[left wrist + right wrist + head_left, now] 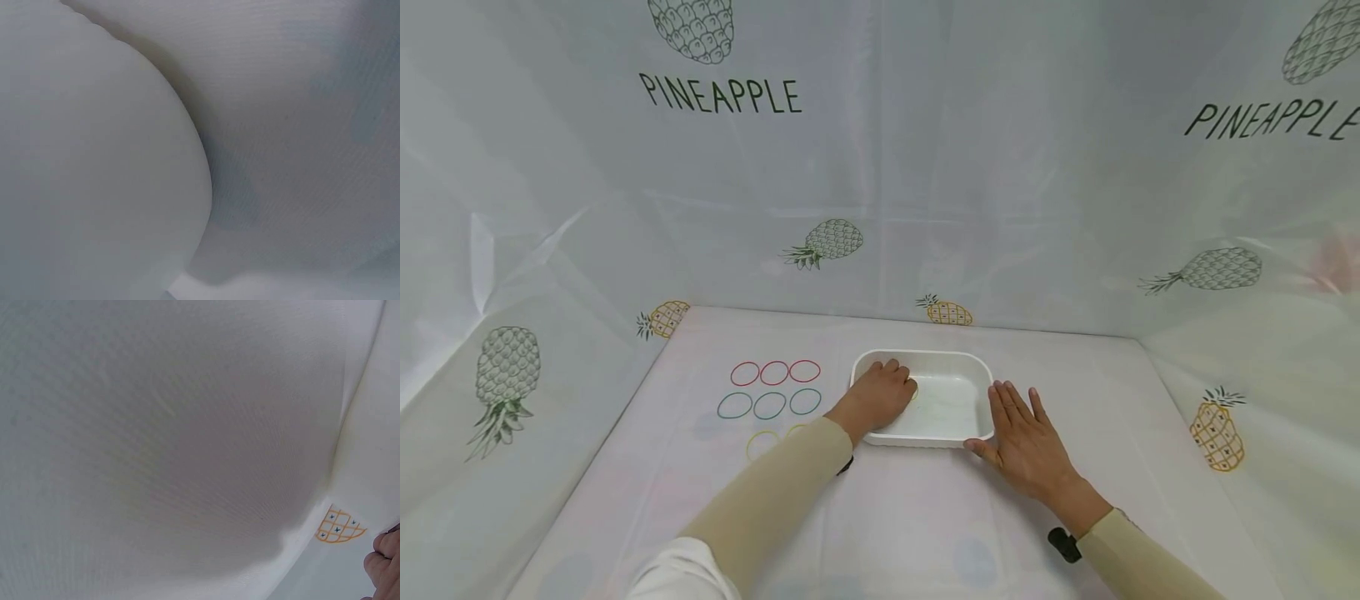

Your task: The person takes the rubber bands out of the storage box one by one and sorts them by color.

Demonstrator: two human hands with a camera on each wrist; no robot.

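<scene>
A white rectangular tray sits in the middle of the cloth-covered table. My left hand reaches into the tray's left end with its fingers curled down. A sliver of a yellow ring shows at its fingertips, apparently pinched. My right hand lies flat on the table against the tray's right wall, fingers straight and thumb at the front corner. The left wrist view is filled by a white rounded surface, too close to identify. In the right wrist view only a fingertip shows at the edge.
Left of the tray lie rows of thin rings: three red, three green and a yellow one, with another partly behind my left forearm. White pineapple-print sheets wall the table at the back and on both sides.
</scene>
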